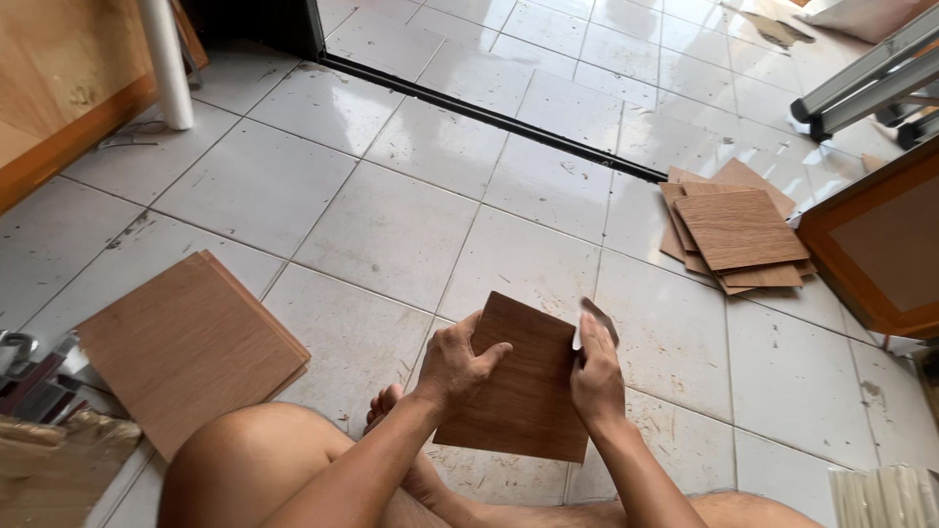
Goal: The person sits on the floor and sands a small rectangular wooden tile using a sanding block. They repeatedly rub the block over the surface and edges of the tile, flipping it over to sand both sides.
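Underfoot, white tiled floor (391, 225). Toward its left edge, stacked wood panels (191, 347); toward the right edge, scattered brown veneer squares (738, 230), well apart. Nearer, between bare knees, dark wooden board (523, 386), tilted: left hand (458, 360) clamped on one edge, right hand (597, 376) pinching a small scraper (599, 321) against the other.

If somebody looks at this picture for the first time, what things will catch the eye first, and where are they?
At the bottom centre, the left hand and the right hand hold a brown wooden panel by its two sides, and the right hand also holds a small flat tool at the panel's edge. A stack of larger panels lies on the tiled floor to the left. A loose pile of smaller brown pieces lies at the upper right.
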